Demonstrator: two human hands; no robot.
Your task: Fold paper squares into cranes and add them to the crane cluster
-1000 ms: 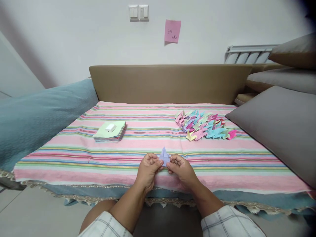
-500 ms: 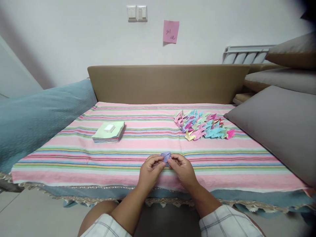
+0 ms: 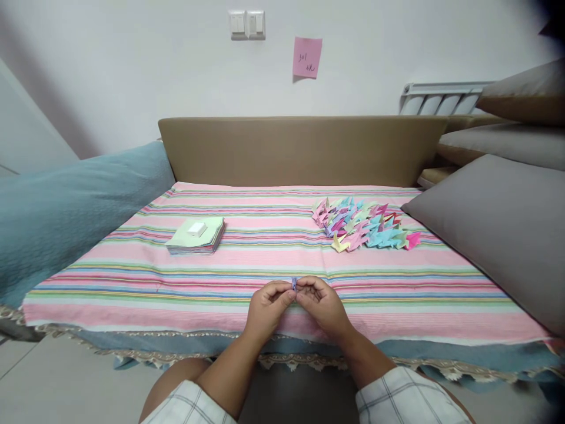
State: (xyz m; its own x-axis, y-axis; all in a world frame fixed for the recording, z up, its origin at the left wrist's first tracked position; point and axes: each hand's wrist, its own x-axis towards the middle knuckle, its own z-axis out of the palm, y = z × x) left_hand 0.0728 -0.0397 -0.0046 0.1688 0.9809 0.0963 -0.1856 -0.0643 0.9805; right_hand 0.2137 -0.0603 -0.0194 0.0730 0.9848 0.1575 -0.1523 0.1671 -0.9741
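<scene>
A small folded piece of purple paper (image 3: 294,284) is pinched between both hands, above the near part of the striped cloth. My left hand (image 3: 270,306) grips it from the left with thumb and forefinger. From the right, my right hand (image 3: 323,306) holds it the same way, the other fingers curled. The paper stands edge-on as a narrow strip, so most of its folds are hidden. Beyond the hands to the right lies a pile of colourful folded paper cranes (image 3: 364,224). At the left is a stack of square paper sheets (image 3: 194,242) with a small white block (image 3: 196,229) on top.
A striped cloth (image 3: 132,277) covers the seat. Grey cushions (image 3: 489,206) stand at the right, and a blue covered armrest (image 3: 83,200) is at the left. A brown backrest (image 3: 300,150) runs behind, below a pink note (image 3: 307,58) on the wall.
The purple paper showed a broad, flat face before and now appears narrow and edge-on. My fingertips have come closer together around it.
</scene>
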